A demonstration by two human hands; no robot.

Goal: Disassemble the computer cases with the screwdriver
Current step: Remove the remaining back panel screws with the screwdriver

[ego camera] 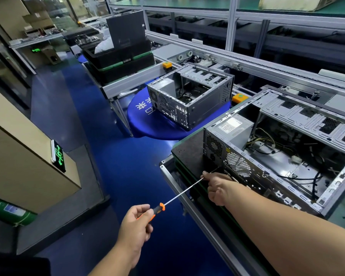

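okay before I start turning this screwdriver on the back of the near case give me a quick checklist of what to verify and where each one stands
1. Left hand grips the screwdriver handle: ok.
2. Right hand pinches the shaft near the tip to steady it: ok.
3. Tip seated in a screw on the near computer case: cannot tell, the hand hides it.
4. Case sits flat on the black tray: ok.
5. Side panel off, inside exposed: ok.
6. Cables inside away from the tip: ok.

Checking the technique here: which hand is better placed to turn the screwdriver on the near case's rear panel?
Left. The left hand grips the screwdriver by its orange-black handle, free to twist. The right hand pinches the shaft near the tip, guiding it at the near case.
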